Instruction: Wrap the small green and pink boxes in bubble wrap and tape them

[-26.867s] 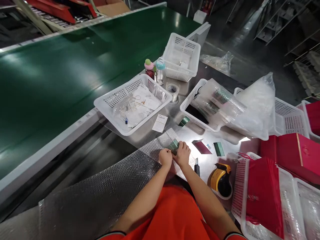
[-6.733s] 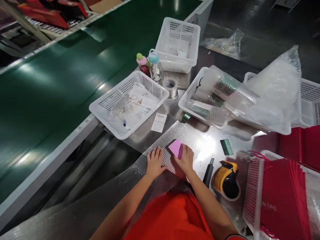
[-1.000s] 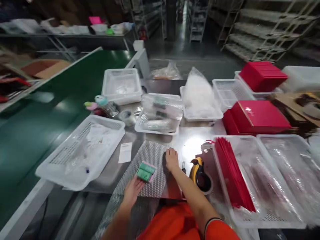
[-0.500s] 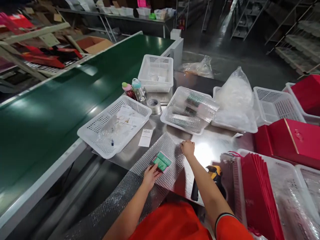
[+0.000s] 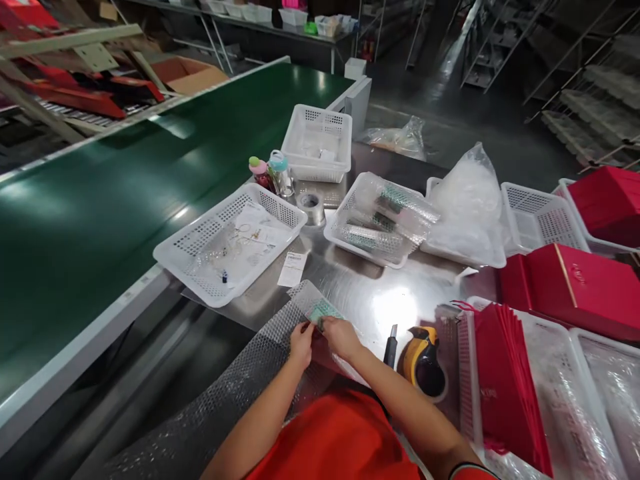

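Observation:
A small flat green packet [image 5: 324, 310] lies on the bubble wrap [image 5: 270, 347], partly veiled by a fold of the clear sheet. My left hand [image 5: 301, 343] is closed, its fingertips pinching at the packet's near edge. Right beside it, my right hand [image 5: 343, 338] is closed on the folded bubble wrap over the packet. Exactly what lies between the fingertips is partly hidden. The long strip of wrap runs down to the lower left past my left forearm. A cutter knife [image 5: 391, 348] and a yellow-black tape dispenser [image 5: 424, 363] rest to the right.
A printed label slip [image 5: 293, 269] lies ahead, near a white basket [image 5: 173, 252] of small bagged items. Beyond are a tape roll [image 5: 311, 208], bottles [image 5: 281, 175] and a basket [image 5: 350, 248] of wrapped packets. A green conveyor [image 5: 125, 193] borders the left; red bags [image 5: 507, 380] stand right.
My right hand has come left and toward me to the packet, bringing bubble wrap over it. My left fingers have shifted to its near edge. The knife and tape dispenser are now more visible.

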`<state>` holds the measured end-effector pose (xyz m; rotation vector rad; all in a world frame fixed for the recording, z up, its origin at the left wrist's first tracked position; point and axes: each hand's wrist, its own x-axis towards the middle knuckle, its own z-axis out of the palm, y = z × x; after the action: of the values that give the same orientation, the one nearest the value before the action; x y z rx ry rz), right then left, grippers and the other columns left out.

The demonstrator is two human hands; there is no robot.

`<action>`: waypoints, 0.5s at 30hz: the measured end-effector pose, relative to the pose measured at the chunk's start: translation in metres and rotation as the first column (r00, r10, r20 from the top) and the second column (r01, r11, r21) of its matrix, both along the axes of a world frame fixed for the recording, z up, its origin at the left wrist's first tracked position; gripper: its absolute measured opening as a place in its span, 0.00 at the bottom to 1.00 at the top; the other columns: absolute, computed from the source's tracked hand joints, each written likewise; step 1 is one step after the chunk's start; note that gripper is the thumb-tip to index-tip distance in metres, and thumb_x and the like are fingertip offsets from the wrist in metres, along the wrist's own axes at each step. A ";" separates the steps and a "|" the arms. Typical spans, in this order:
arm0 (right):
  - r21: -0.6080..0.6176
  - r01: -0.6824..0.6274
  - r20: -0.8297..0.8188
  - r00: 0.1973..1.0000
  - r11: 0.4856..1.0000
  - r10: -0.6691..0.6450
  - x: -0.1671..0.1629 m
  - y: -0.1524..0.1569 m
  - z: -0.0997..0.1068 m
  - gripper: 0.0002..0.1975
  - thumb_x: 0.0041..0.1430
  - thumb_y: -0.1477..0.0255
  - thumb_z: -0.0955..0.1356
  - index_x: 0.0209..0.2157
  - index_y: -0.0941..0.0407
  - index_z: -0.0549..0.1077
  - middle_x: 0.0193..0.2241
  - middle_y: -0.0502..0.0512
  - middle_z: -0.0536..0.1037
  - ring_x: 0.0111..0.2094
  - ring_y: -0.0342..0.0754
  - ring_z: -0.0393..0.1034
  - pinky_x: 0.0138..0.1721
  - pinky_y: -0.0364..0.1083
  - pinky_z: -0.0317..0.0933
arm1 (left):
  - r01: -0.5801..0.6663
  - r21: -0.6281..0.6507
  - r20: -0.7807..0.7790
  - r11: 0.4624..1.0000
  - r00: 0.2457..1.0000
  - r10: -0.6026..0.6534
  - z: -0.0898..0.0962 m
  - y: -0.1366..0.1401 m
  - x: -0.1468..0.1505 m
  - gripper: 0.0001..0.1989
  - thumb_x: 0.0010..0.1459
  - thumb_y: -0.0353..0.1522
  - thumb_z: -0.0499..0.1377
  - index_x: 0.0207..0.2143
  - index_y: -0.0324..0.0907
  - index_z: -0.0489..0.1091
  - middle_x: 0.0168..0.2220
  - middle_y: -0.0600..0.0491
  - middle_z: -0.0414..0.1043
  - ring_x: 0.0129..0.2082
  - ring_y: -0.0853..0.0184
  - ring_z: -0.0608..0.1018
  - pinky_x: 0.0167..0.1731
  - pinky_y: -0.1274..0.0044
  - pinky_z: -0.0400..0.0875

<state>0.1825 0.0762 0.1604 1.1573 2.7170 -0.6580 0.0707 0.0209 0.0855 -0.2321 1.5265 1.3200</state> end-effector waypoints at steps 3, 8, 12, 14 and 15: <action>0.045 -0.063 0.023 0.998 0.997 0.062 -0.010 -0.020 -0.012 0.16 0.64 0.82 0.63 0.49 0.67 0.76 0.52 0.71 0.78 0.53 0.57 0.74 0.52 0.50 0.69 | -0.019 -0.011 -0.006 1.000 1.000 0.019 -0.004 -0.001 0.001 0.09 0.52 0.26 0.68 0.32 0.38 0.70 0.24 0.56 0.74 0.23 0.71 0.76 0.28 0.80 0.71; 0.154 -0.156 0.067 0.987 0.976 0.147 -0.011 -0.040 -0.026 0.21 0.66 0.78 0.64 0.57 0.73 0.70 0.59 0.84 0.68 0.61 0.68 0.67 0.58 0.64 0.67 | 0.041 -0.007 0.047 0.999 0.998 -0.041 0.002 -0.009 0.003 0.07 0.51 0.26 0.68 0.30 0.38 0.72 0.24 0.55 0.76 0.24 0.70 0.77 0.30 0.79 0.72; 0.238 -0.164 0.104 0.984 0.957 0.143 -0.016 -0.054 -0.036 0.20 0.68 0.75 0.64 0.55 0.74 0.72 0.59 0.84 0.69 0.61 0.68 0.68 0.57 0.65 0.68 | 0.136 -0.012 0.088 0.991 0.987 -0.134 0.009 -0.016 0.000 0.04 0.56 0.29 0.64 0.30 0.40 0.72 0.22 0.55 0.74 0.26 0.66 0.80 0.34 0.75 0.76; 0.274 -0.158 0.138 0.983 0.949 0.124 -0.021 -0.057 -0.041 0.19 0.68 0.74 0.63 0.52 0.74 0.74 0.58 0.84 0.70 0.60 0.69 0.69 0.55 0.66 0.70 | 0.180 -0.009 0.096 0.984 0.979 -0.178 0.010 -0.017 -0.004 0.10 0.60 0.34 0.60 0.26 0.41 0.69 0.19 0.54 0.72 0.26 0.63 0.80 0.34 0.72 0.77; 0.293 -0.155 0.155 0.981 0.944 0.113 -0.023 -0.058 -0.043 0.20 0.68 0.73 0.63 0.52 0.74 0.74 0.57 0.84 0.70 0.59 0.69 0.69 0.54 0.66 0.71 | 0.195 -0.004 0.092 0.981 0.977 -0.194 0.011 -0.017 -0.006 0.13 0.61 0.36 0.58 0.24 0.41 0.68 0.18 0.54 0.71 0.26 0.62 0.80 0.33 0.72 0.77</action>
<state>0.1594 0.0183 0.1173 1.0151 2.8123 -0.1381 0.0645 0.0042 0.0962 -0.1454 1.4424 1.1305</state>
